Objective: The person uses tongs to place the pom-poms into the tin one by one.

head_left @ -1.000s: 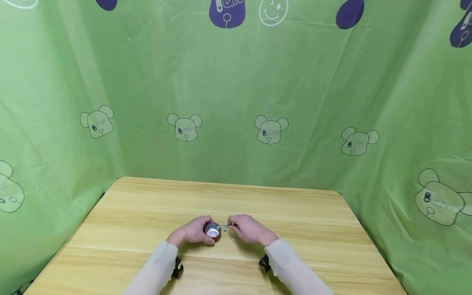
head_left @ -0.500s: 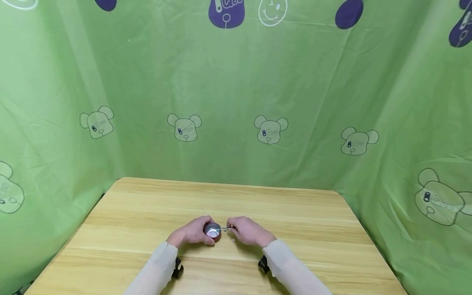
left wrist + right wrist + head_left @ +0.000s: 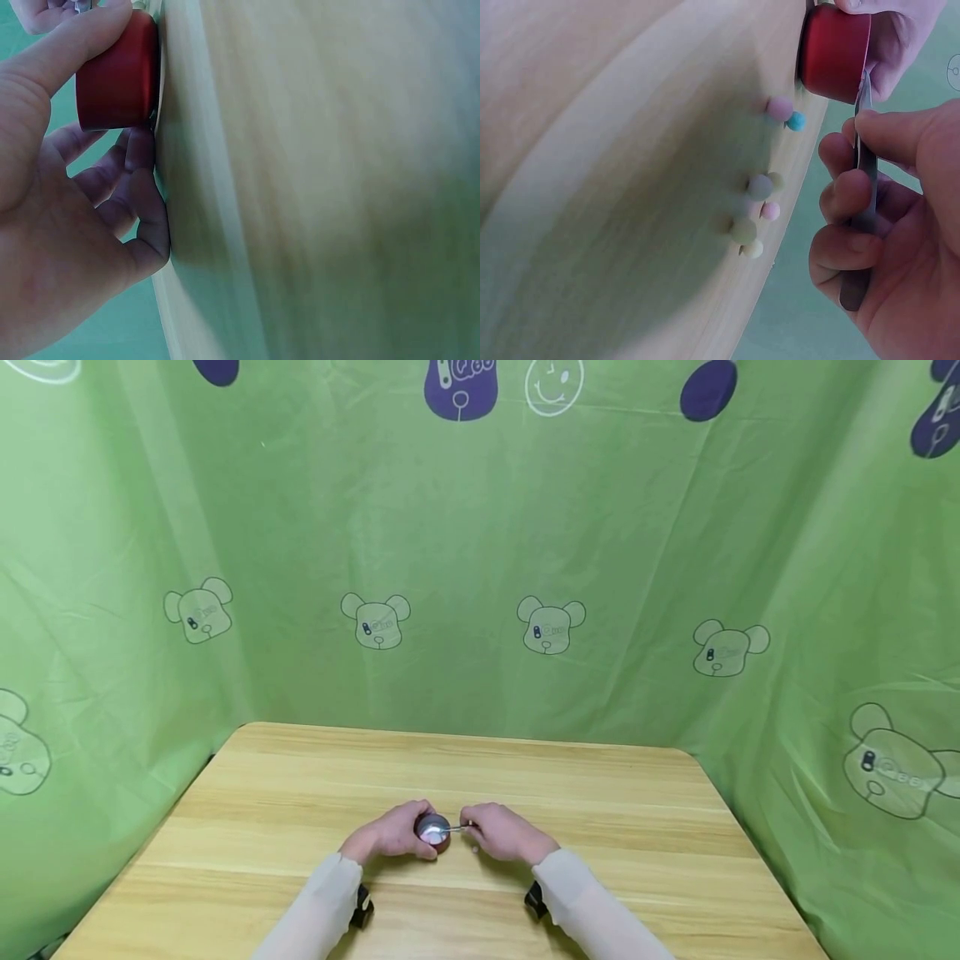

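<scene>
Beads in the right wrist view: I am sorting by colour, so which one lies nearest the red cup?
The pink bead, just beside the red cup; a blue bead touches it, slightly farther out. The other beads lie well away.

Both hands' fingers point(image 3: 840, 191) curled, gripping.

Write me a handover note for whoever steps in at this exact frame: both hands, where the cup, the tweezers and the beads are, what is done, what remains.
Left hand: grips the small red cup, steadying it on the wooden table.
Right hand: pinches metal tweezers, tips at the cup's rim.
Beads: several small pastel ones lie loose on the table beside the cup, on the right hand's side; a pink and a blue one lie nearest to it.
Done: cannot tell how many beads are in the cup; its inside is not readable.
Left: judging by the loose beads, picking them up with the tweezers and dropping them into the cup.
</scene>
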The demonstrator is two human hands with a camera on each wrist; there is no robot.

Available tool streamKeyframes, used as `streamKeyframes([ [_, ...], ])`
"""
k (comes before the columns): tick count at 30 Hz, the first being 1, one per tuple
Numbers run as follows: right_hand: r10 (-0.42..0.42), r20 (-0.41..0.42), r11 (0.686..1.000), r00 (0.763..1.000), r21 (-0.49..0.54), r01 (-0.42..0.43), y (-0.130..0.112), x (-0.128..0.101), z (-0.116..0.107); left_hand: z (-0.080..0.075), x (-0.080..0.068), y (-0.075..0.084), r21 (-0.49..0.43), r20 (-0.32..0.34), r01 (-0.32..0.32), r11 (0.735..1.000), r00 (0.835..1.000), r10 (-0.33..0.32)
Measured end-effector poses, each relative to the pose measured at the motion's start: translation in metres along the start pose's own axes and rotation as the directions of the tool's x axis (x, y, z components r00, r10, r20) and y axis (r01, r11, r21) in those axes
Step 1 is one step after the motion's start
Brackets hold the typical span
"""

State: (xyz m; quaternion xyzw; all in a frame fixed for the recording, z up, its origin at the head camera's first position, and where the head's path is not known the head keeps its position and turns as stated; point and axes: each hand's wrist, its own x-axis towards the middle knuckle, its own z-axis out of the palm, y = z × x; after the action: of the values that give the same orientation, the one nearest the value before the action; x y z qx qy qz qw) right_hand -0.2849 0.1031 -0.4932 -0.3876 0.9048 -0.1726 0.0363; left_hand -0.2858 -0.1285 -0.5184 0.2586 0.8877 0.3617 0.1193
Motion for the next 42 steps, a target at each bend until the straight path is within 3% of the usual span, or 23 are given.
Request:
streamKeyframes([
  [42,0.05,-0.059,0.999,0.997,0.01,-0.049,0.011,-0.012,-0.004,0.001,-0.001,0.002,-0.017,-0.009,0.002,1.0,1.0,-0.002],
])
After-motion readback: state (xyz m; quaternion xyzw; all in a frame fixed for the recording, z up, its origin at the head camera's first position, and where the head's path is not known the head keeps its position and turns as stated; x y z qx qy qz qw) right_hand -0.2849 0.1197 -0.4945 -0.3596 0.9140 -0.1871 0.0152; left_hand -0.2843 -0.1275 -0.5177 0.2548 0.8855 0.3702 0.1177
